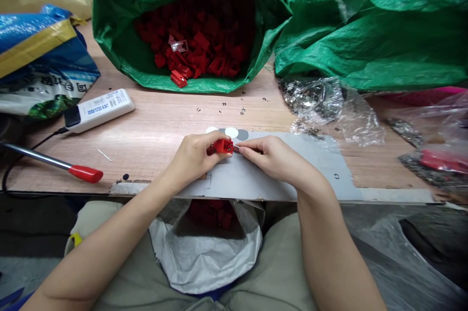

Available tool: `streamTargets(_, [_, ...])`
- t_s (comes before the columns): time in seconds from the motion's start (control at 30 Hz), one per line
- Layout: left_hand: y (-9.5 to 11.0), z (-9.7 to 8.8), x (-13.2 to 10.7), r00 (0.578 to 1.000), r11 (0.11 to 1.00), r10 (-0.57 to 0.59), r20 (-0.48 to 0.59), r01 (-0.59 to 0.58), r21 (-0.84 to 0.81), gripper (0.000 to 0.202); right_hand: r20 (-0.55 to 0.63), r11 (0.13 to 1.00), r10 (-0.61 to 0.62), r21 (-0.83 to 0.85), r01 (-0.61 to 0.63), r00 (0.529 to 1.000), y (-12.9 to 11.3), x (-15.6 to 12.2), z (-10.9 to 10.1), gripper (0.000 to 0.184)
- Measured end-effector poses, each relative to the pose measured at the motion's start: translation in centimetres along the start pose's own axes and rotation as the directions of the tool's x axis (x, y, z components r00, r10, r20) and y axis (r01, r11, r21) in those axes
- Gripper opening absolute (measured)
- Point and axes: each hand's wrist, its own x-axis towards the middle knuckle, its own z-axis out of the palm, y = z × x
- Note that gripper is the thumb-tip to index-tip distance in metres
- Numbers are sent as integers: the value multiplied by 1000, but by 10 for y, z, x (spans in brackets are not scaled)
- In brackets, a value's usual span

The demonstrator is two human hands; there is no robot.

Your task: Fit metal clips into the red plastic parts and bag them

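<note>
My left hand [195, 155] grips a small red plastic housing [224, 145] between thumb and fingers, above the grey sheet [281, 174] at the table's front. Close on its right, my right hand [266, 152] pinches a small, thin metal piece [237, 146] whose tip meets the housing's open right side. Most of that piece is hidden by my fingertips, so its exact kind does not show. White and grey round discs [231, 132] lie just behind my hands.
A green sack [120, 52] full of red plastic parts [199, 50] lies open behind my hands. Clear bags of small metal parts [310, 99] sit at right. On the left are a white power adapter [104, 108] and a red-handled lever [86, 173]. A whitish sack [215, 264] hangs at my lap.
</note>
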Motion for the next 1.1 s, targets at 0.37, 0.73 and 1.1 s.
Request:
streamTargets(0.37, [-1, 1, -1, 998, 998, -49, -25, 49, -35, 24, 34, 999, 36, 12, -36, 999, 0, -1, -1, 34])
streamTargets(0.73, [0, 0, -1, 999, 998, -40, -19, 39, -51, 25, -68, 988, 11, -151, -21, 998, -11, -5, 7, 31])
streamTargets(1.1, [0, 2, -3, 998, 999, -40, -38, 39, -37, 27, -43, 998, 55, 44, -53, 998, -3, -2, 2, 37])
